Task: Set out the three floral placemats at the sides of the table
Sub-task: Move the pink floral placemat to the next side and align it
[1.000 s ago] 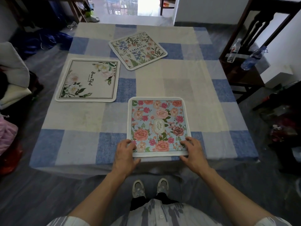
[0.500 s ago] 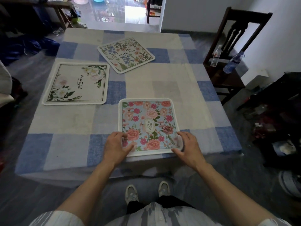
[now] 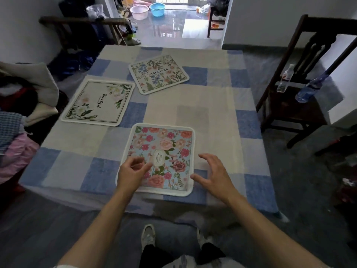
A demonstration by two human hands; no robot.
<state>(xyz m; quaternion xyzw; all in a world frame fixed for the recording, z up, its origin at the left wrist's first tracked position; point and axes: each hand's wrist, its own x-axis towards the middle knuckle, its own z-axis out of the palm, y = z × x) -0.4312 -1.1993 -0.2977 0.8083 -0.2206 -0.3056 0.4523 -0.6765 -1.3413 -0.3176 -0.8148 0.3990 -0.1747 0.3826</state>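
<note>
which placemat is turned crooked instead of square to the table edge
The far placemat with blue wildflowers, lettered BEAUTIFUL, sits rotated. The white peony placemat at the left side and the pink rose placemat by the hands lie roughly square.

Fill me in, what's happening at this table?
A person is laying floral placemats on a blue-and-beige checked tablecloth. The pink-rose placemat lies flat at the near edge; the left hand hovers over its near left corner and the right hand is open just off its right edge, neither gripping. The white placemat sits at the left side, and the blue-flowered placemat lies skewed near the far side.
</note>
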